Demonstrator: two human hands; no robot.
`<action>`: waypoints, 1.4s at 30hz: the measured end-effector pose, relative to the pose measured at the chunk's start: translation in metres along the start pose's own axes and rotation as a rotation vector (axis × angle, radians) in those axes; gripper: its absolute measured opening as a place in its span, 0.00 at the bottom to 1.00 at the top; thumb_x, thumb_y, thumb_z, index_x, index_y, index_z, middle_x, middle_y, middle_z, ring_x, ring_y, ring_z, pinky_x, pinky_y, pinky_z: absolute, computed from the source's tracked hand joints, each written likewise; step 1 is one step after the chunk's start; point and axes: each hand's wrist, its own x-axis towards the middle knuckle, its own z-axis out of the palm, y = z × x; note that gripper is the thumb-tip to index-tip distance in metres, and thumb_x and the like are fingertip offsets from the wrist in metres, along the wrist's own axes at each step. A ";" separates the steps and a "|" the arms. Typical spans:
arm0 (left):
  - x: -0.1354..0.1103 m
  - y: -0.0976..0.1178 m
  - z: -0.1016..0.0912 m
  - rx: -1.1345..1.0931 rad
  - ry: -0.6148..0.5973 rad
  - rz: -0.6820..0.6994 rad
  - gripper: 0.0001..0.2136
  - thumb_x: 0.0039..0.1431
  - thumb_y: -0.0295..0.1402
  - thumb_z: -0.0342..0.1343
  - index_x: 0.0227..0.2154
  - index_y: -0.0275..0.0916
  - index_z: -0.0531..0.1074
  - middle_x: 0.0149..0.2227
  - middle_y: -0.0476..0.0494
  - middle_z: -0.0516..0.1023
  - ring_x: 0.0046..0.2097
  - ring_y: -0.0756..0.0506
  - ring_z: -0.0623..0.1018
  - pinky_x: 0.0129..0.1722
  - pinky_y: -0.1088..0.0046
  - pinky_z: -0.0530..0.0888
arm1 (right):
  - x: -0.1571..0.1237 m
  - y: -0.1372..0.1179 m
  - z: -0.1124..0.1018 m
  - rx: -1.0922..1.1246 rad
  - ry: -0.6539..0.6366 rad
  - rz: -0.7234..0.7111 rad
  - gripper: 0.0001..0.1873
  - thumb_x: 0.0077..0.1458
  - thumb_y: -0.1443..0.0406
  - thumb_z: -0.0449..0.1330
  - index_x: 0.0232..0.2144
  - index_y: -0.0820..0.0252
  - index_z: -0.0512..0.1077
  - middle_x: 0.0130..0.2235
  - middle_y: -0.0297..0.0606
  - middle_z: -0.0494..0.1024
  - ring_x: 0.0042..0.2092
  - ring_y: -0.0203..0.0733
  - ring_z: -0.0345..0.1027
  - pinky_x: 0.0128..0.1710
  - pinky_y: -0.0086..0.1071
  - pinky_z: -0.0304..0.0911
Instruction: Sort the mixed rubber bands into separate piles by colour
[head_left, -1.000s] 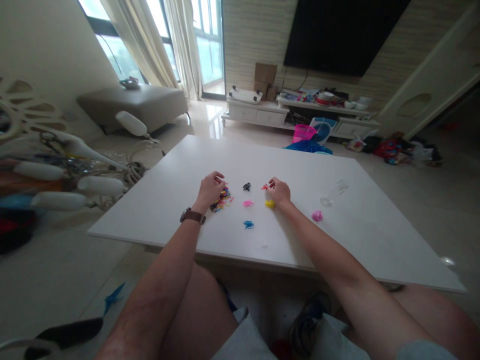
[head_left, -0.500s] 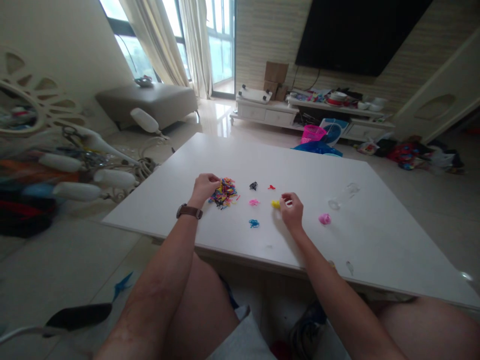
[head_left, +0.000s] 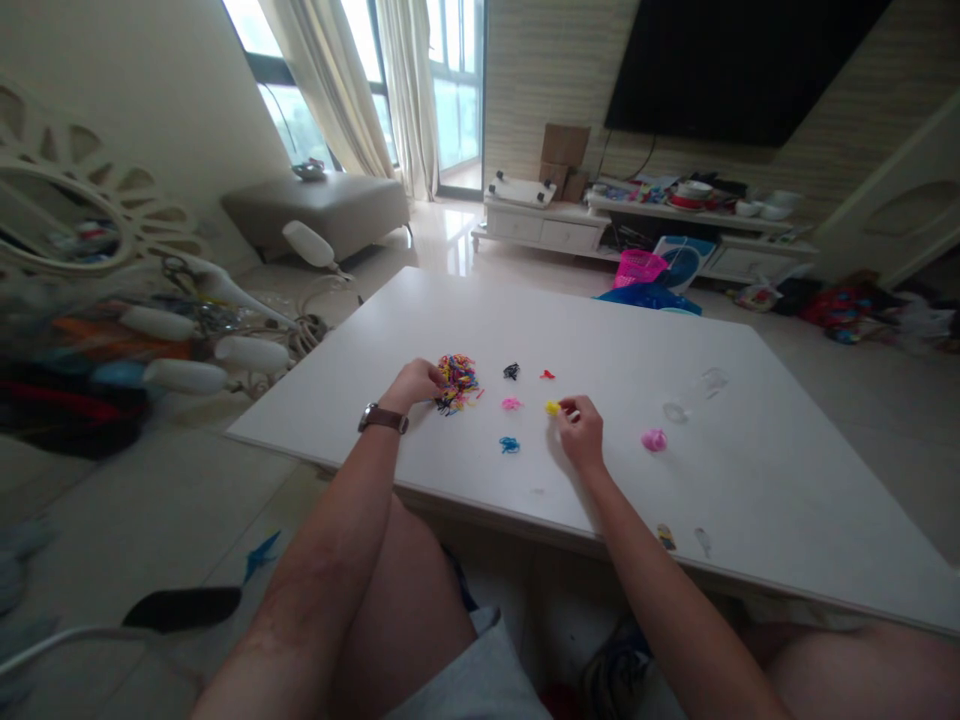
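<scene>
On the white table (head_left: 750, 500) lies a mixed pile of coloured rubber bands (head_left: 457, 376). My left hand (head_left: 415, 384), a watch on its wrist, is curled with its fingertips in the near left edge of that pile. Small sorted heaps lie to the right: black (head_left: 511, 371), red (head_left: 547, 375), pink (head_left: 511, 404), blue (head_left: 509, 445) and yellow (head_left: 553, 408). My right hand (head_left: 581, 428) is pinched, fingertips touching the yellow heap; what it holds is too small to name.
A larger pink heap (head_left: 654, 440) and a clear glass (head_left: 694, 395) lying on its side sit right of my right hand. Beyond the table are a TV stand (head_left: 637, 225), a pink basket (head_left: 639, 267) and a grey ottoman (head_left: 322, 205). Clutter lies on the floor at left.
My right hand drew back from the red heap to the yellow heap. My left hand stayed at the mixed pile. The camera swung a little to the left.
</scene>
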 end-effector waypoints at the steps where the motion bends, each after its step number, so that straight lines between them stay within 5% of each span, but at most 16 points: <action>1: 0.001 -0.001 0.001 0.018 -0.012 0.003 0.06 0.34 0.31 0.69 0.20 0.40 0.81 0.23 0.44 0.80 0.29 0.45 0.76 0.29 0.73 0.68 | 0.000 0.000 0.000 0.001 -0.003 0.004 0.05 0.53 0.65 0.55 0.31 0.57 0.70 0.34 0.36 0.73 0.34 0.41 0.67 0.33 0.34 0.63; 27: 0.006 -0.005 0.000 0.143 0.014 -0.045 0.11 0.41 0.25 0.64 0.32 0.36 0.82 0.31 0.43 0.83 0.33 0.46 0.77 0.30 0.76 0.68 | 0.000 0.002 -0.001 0.015 0.008 0.009 0.04 0.52 0.66 0.56 0.30 0.58 0.71 0.33 0.35 0.73 0.33 0.39 0.67 0.31 0.32 0.61; 42: 0.006 -0.002 0.003 0.141 -0.064 -0.066 0.05 0.42 0.31 0.67 0.25 0.36 0.82 0.26 0.43 0.81 0.29 0.47 0.74 0.27 0.74 0.64 | 0.001 0.004 0.000 0.020 0.007 0.009 0.04 0.51 0.67 0.56 0.29 0.58 0.71 0.33 0.34 0.74 0.32 0.39 0.68 0.30 0.31 0.61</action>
